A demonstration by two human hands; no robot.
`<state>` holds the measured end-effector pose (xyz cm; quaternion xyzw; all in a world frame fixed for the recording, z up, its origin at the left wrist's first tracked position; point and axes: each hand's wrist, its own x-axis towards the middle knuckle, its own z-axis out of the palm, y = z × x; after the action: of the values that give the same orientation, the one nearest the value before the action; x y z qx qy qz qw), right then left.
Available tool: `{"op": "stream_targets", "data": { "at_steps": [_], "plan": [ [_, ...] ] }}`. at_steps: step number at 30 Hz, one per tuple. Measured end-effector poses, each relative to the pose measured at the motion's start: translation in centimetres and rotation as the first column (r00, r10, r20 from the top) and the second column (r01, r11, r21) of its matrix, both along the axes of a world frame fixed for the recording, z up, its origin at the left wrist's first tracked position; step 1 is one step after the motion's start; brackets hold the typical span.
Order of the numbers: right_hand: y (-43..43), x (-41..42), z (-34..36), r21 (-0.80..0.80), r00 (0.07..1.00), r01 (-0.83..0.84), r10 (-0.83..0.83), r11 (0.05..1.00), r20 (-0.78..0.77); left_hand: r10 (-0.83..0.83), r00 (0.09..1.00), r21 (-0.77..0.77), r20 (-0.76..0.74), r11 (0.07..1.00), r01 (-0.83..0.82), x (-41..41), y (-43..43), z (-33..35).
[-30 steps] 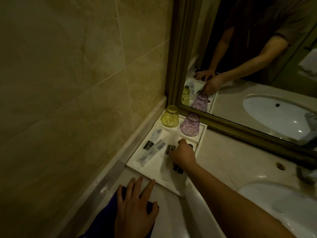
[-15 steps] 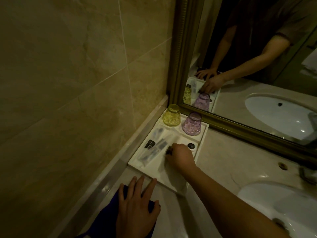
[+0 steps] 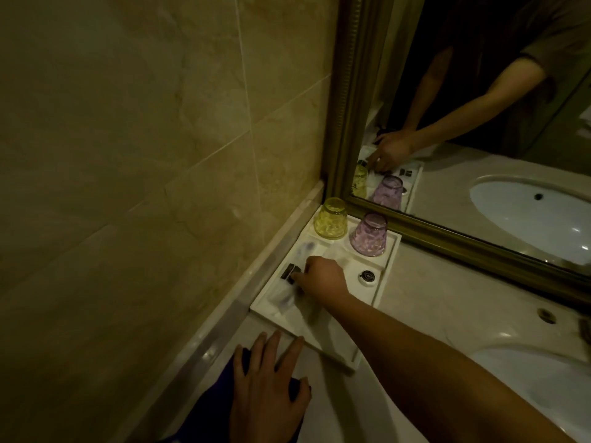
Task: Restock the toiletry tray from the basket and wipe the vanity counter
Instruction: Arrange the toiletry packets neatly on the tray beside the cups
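Note:
A white toiletry tray (image 3: 382, 284) lies on the beige vanity counter (image 3: 454, 302) in the corner by the wall. My right hand (image 3: 321, 276) reaches into the tray's left part, its curled fingers on a dark-labelled clear packet (image 3: 290, 272); another clear wrapped packet (image 3: 284, 298) lies blurred just below. A small round dark-capped item (image 3: 367, 276) sits in a tray compartment to the right. My left hand (image 3: 267, 388) rests flat, fingers spread, on a dark blue cloth (image 3: 211, 407) on the counter in front of the tray.
A yellow glass (image 3: 331, 219) and a purple glass (image 3: 368, 233) stand upside down at the tray's back. A gold-framed mirror (image 3: 463, 247) runs behind. A white sink basin (image 3: 543, 388) lies at the right; the tiled wall (image 3: 144, 171) closes the left.
My right hand moved left across the tray, from the black items near its middle to the dark-labelled packet by the wall. My left hand stayed on the cloth.

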<state>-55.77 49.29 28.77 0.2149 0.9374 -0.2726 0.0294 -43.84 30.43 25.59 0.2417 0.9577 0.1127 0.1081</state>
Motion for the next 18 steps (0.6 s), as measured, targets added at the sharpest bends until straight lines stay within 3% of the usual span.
{"op": "stream_targets", "data": {
  "at_steps": [6,9,12,15,18],
  "plan": [
    [0.7,1.5,0.1,-0.136,0.978,0.172,-0.186,0.976,-0.098,-0.002,1.000,-0.003,0.004,1.000,0.002,0.0,-0.1,-0.2],
    [0.7,2.1,0.1,-0.335,0.938,0.263,-0.321,0.905,-0.130,0.002,1.000,-0.012,0.005,1.000,-0.002,0.0,-0.1,-0.3],
    [0.9,2.5,-0.2,-0.495,0.922,0.300,-0.380,0.815,-0.068,0.002,1.000,-0.012,0.000,1.000,-0.002,0.0,0.0,-0.2],
    [1.4,3.0,-0.3,-0.275,0.965,0.209,-0.244,0.938,-0.098,0.000,1.000,-0.004,-0.007,1.000,0.000,0.0,0.0,-0.1],
    [1.5,3.3,-0.3,-0.085,0.974,0.147,-0.160,0.985,-0.163,-0.004,1.000,0.003,-0.013,1.000,0.004,0.0,0.1,-0.1]
  ]
}}
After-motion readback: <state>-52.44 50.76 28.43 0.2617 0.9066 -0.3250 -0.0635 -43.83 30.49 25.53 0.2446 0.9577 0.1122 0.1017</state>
